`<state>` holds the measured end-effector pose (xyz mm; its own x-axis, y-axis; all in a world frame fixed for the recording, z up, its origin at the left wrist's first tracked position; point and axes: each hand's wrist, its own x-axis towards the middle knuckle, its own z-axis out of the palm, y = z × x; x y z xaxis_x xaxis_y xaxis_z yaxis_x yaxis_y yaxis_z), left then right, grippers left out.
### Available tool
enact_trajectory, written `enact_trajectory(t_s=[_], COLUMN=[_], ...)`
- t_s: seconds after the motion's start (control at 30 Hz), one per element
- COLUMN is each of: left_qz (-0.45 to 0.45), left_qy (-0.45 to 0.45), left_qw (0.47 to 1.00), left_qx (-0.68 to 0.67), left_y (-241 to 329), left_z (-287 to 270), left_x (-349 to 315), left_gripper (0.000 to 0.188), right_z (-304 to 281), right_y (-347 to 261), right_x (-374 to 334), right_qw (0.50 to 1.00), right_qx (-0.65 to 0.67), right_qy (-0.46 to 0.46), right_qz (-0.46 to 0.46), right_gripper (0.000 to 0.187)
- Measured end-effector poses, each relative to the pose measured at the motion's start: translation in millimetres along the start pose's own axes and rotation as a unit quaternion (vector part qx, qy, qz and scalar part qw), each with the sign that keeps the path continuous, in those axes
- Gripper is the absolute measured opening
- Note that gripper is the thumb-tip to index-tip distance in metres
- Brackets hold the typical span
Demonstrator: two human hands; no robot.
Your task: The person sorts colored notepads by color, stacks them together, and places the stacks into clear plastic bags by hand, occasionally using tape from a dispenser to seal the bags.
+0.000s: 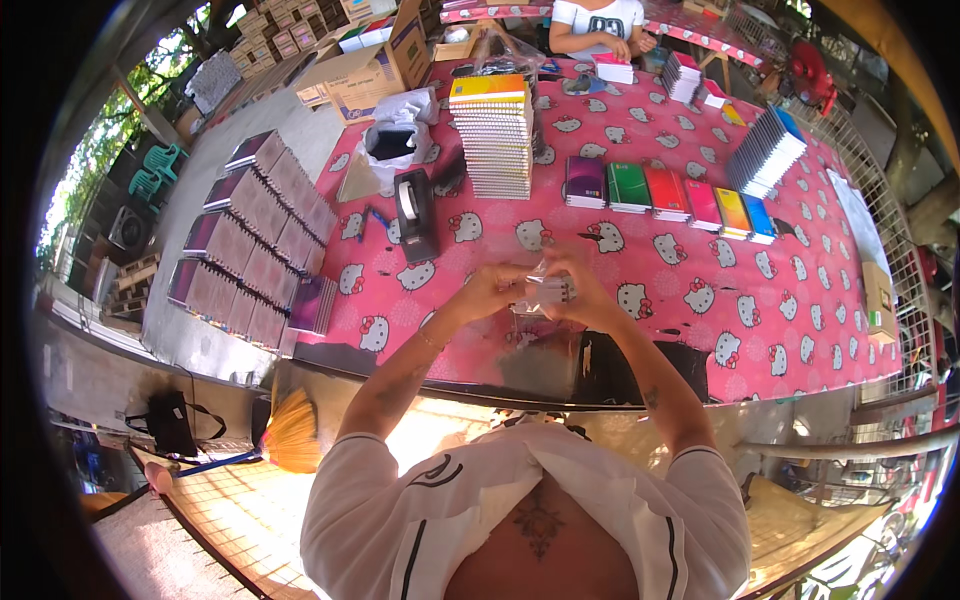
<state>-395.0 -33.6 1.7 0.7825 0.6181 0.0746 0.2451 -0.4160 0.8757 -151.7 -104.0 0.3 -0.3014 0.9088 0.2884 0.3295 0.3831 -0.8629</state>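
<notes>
Between my two hands, close to the table's near edge, is a small bundle in clear plastic wrap (541,289); dark marks like a spiral binding show at its right side. My left hand (492,292) has its fingers closed on the left end of the wrap. My right hand (586,294) grips the other side, fingers bent over it. Glare on the plastic hides what exactly is inside. Beyond my left hand stands a black tape dispenser (416,218). Past my right hand runs a row of small stacks of spiral notebooks (668,190) in purple, green, red, pink, yellow and blue.
A tall stack of yellow-topped spiral notebooks (492,140) rises ahead. Purple notebook stacks (250,250) line the left side. Another tall blue-topped stack (768,150) stands at right. A co-worker (598,30) handles notebooks across the pink patterned table (640,270). An opened cardboard box (375,80) sits far left.
</notes>
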Motion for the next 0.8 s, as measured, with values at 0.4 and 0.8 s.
enact_trajectory(t_s=[0.4, 0.8], left_qz=[0.046, -0.050], left_qy=[0.123, 0.108], left_qw=[0.981, 0.989], left_qx=[0.140, 0.083], left_y=[49.6, 37.3], left_z=[33.3, 11.0], left_x=[-19.8, 13.1], left_gripper=[0.023, 0.024], right_z=[26.9, 19.7], right_y=[-3.7, -19.0], right_x=[-29.8, -5.0], right_qw=[0.972, 0.991], right_qx=[-0.165, -0.007], right_qy=[0.117, 0.050], right_qz=[-0.122, 0.122], right_gripper=[0.049, 0.067])
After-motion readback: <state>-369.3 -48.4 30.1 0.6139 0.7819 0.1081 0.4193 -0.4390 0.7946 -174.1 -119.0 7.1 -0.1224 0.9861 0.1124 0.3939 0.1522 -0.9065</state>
